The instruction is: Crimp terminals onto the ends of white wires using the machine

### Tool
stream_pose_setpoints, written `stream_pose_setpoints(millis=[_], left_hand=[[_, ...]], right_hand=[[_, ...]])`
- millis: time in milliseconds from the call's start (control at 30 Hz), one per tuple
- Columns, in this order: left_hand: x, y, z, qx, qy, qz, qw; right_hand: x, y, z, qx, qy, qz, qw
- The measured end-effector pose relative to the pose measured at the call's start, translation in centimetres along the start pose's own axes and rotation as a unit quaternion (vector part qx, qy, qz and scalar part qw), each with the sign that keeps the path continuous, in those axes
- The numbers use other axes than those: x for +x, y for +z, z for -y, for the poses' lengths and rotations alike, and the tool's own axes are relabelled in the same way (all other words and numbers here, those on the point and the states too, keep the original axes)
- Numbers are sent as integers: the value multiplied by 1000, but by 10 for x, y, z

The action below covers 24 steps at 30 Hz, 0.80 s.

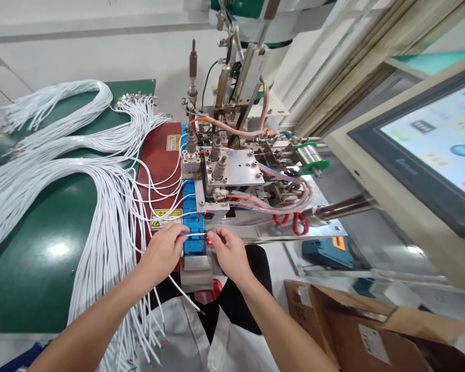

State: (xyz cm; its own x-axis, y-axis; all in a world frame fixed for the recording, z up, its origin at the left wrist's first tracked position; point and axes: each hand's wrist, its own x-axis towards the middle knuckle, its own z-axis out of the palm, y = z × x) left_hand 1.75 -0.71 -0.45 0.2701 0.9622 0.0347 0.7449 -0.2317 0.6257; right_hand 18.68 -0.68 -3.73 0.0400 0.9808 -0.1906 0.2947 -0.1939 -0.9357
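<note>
A short stretch of white cable [196, 235] lies across the blue fixture blocks [194, 246], drawn level between my two hands. My left hand [166, 251] pinches the cable on the left side of the blocks. Its end is pinched by my right hand [229, 253], beside a red light [210, 241] at the right edge of the blocks. The very tip of the cable is hidden by my right fingers. Several other white cables run from the left into the blue blocks farther back.
Bundles of white cables [96, 186] spread over a green table [34, 248] at left. Behind the blocks stands a machine with a metal plate [236, 166], hoses and a wire spool [312, 158]. A touchscreen [430, 134] juts in at right above cardboard boxes [356, 320].
</note>
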Motion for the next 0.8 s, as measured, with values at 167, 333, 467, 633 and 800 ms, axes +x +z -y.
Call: stream_pose_setpoints(millis=[167, 333, 467, 633, 800], left_hand=[[1, -2, -8, 30, -20, 3, 999], [1, -1, -12, 62, -30, 9, 998], [0, 3, -13, 98, -26, 4, 995], [1, 4, -10, 118, 0, -2, 993], [2, 3, -3, 88, 47, -20, 995]], right_hand=[[7, -1, -7, 37, 14, 32, 999], [12, -3, -10, 35, 15, 65, 997], [15, -3, -12, 22, 22, 97, 995], [16, -6, -17, -1, 31, 84, 996], [14, -9, -11, -82, -65, 40, 994]])
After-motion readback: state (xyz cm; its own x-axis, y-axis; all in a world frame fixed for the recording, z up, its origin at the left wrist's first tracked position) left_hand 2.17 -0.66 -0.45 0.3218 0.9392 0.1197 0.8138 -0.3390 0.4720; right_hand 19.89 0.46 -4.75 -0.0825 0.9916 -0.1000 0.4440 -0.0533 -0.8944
